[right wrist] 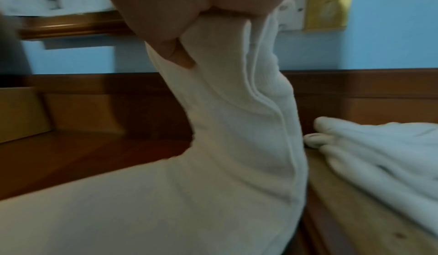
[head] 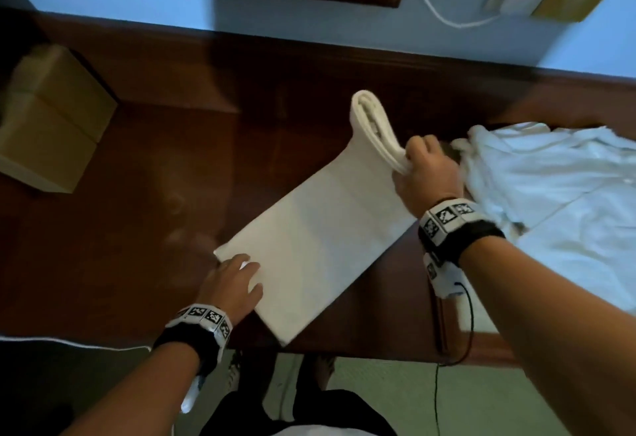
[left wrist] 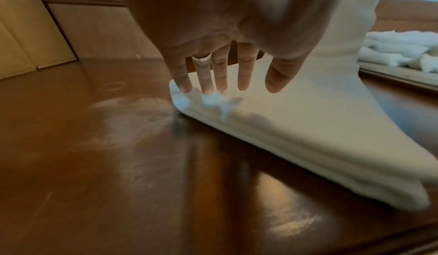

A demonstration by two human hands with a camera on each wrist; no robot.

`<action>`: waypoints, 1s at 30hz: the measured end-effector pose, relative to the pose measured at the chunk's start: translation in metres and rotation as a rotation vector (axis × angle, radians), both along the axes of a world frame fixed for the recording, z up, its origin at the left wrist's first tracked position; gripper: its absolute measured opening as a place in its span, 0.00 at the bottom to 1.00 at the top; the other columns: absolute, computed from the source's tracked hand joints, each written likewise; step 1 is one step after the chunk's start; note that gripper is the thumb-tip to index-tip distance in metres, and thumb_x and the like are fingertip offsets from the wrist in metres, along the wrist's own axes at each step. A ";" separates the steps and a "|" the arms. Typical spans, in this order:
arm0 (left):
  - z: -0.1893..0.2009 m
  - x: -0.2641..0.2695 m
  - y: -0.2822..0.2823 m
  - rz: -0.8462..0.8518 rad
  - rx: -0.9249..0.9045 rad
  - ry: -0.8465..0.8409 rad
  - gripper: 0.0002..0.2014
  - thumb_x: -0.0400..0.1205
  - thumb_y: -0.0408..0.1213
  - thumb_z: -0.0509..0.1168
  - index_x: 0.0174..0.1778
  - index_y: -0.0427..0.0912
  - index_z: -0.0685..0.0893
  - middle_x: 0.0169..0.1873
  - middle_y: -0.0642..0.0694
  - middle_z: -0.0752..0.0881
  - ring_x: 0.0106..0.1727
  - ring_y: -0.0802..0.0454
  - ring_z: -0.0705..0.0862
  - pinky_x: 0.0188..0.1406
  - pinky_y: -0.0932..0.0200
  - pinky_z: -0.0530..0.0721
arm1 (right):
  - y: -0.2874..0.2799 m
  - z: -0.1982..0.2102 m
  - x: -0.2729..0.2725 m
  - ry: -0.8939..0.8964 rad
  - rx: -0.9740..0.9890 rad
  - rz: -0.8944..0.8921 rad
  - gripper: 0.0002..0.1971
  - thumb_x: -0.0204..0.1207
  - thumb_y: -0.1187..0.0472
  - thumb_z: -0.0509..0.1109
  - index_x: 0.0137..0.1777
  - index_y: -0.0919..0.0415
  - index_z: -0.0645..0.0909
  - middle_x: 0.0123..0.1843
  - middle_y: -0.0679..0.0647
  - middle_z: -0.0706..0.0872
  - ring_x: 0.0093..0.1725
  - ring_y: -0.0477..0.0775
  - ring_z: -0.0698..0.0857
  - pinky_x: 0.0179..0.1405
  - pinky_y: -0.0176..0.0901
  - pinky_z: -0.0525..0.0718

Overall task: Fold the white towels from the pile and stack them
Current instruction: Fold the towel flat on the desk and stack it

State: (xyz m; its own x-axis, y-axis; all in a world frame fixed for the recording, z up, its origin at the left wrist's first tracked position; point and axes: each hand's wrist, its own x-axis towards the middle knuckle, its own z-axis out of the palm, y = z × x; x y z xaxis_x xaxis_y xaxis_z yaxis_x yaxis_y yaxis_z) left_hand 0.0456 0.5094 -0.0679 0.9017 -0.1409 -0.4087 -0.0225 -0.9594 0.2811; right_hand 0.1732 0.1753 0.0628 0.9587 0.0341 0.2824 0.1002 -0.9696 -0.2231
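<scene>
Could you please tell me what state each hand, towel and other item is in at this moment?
Left hand: fingers straight, pressing the towel's near end.
Right hand: grips the towel's far end, lifted.
Towel: folded into a long strip, one end raised.
Towel pile: crumpled, unfolded.
Cardboard box: closed.
Table: bears the towel.

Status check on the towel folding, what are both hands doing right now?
Left hand flat, pressing the towel near end to the table. Right hand grips far end, lifted. Unfolded pile close right of it, nothing blocking the fold.
</scene>
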 end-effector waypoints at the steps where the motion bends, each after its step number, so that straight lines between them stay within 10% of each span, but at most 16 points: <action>1: -0.001 0.004 0.003 -0.015 -0.014 0.000 0.23 0.70 0.50 0.64 0.54 0.40 0.92 0.58 0.39 0.88 0.53 0.36 0.90 0.51 0.40 0.89 | 0.017 -0.007 -0.013 0.029 -0.007 0.051 0.15 0.67 0.60 0.76 0.49 0.62 0.76 0.47 0.62 0.79 0.32 0.67 0.80 0.27 0.47 0.68; 5: 0.015 0.017 0.027 0.016 -0.051 -0.061 0.24 0.76 0.47 0.62 0.65 0.40 0.86 0.62 0.41 0.85 0.62 0.37 0.84 0.60 0.41 0.82 | 0.093 -0.052 -0.067 0.151 0.002 0.257 0.20 0.65 0.56 0.78 0.51 0.57 0.71 0.46 0.58 0.80 0.32 0.65 0.83 0.22 0.46 0.75; 12: 0.028 0.027 0.075 -0.308 0.119 -0.238 0.22 0.70 0.42 0.71 0.61 0.44 0.84 0.52 0.43 0.82 0.48 0.37 0.84 0.41 0.46 0.83 | 0.183 -0.125 -0.164 0.549 -0.096 0.271 0.21 0.62 0.61 0.75 0.55 0.58 0.76 0.51 0.58 0.78 0.45 0.64 0.82 0.23 0.50 0.78; 21: 0.007 0.068 0.023 -0.846 0.158 -0.307 0.28 0.61 0.41 0.80 0.58 0.45 0.84 0.54 0.41 0.83 0.50 0.36 0.82 0.43 0.44 0.79 | 0.123 -0.124 -0.179 0.535 -0.207 0.060 0.14 0.56 0.66 0.75 0.43 0.65 0.81 0.48 0.62 0.82 0.45 0.67 0.84 0.26 0.52 0.84; 26: -0.002 0.067 -0.001 -0.889 0.048 -0.434 0.14 0.62 0.34 0.78 0.42 0.41 0.86 0.39 0.41 0.83 0.37 0.38 0.83 0.31 0.50 0.78 | 0.097 -0.122 -0.194 0.542 -0.172 -0.012 0.19 0.57 0.69 0.76 0.50 0.65 0.82 0.55 0.62 0.83 0.55 0.68 0.84 0.38 0.55 0.88; 30: 0.004 0.062 0.018 -0.763 -0.188 -0.540 0.15 0.75 0.40 0.66 0.55 0.40 0.87 0.47 0.41 0.87 0.44 0.38 0.84 0.34 0.48 0.83 | 0.095 -0.115 -0.200 0.245 -0.056 -0.131 0.11 0.63 0.66 0.64 0.44 0.61 0.83 0.45 0.56 0.84 0.45 0.63 0.83 0.35 0.42 0.77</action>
